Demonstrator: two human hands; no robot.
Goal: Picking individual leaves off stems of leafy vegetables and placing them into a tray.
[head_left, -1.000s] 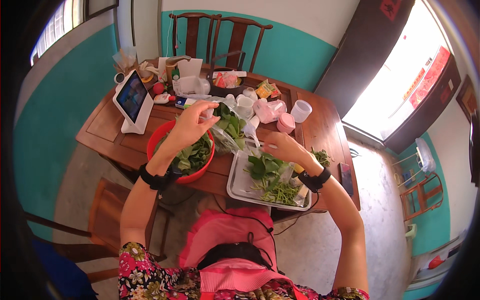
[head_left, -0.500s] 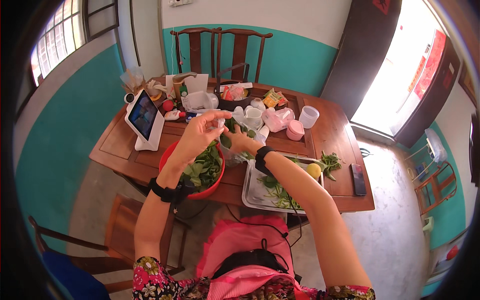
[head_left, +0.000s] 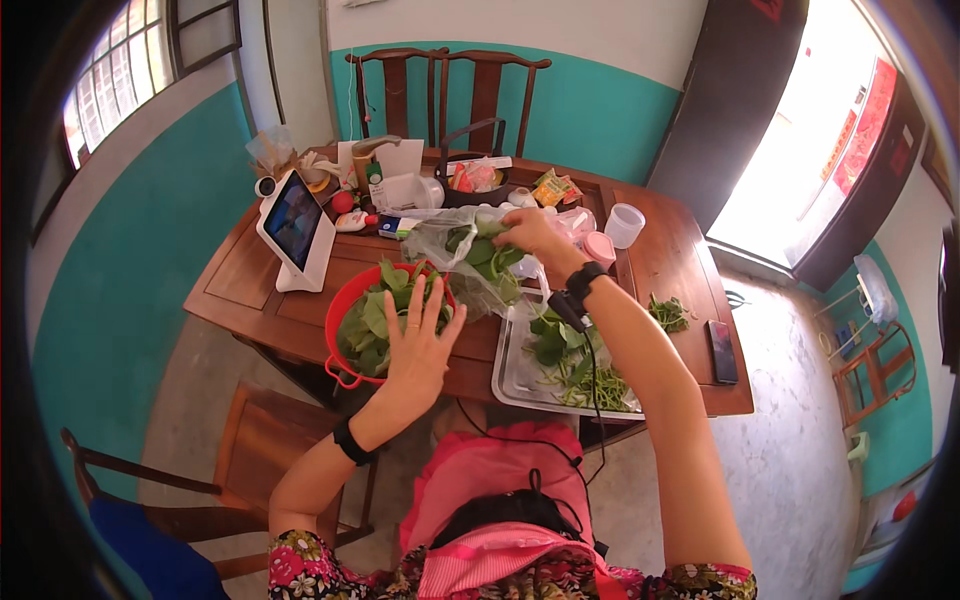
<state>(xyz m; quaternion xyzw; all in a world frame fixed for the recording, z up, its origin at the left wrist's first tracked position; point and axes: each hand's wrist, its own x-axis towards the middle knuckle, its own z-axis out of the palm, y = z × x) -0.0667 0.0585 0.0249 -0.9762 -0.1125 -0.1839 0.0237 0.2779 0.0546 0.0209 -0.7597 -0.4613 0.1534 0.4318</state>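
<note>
Apparently, you were handling leafy greens (head_left: 490,262) in the clear bag (head_left: 428,240); your right hand (head_left: 533,235) reached them, its grip unclear. Your left hand (head_left: 418,345), fingers spread and empty, hovered by the red basin (head_left: 333,325); drawing leaves out likely called for steadying the bag.

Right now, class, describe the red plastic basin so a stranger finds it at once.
Find the brown wooden table and its near edge, left of the rectangular silver tray. There sits the round red plastic basin holding green leaves. Its round red rim distinguishes it from that tray and the clear plastic bag.
</note>
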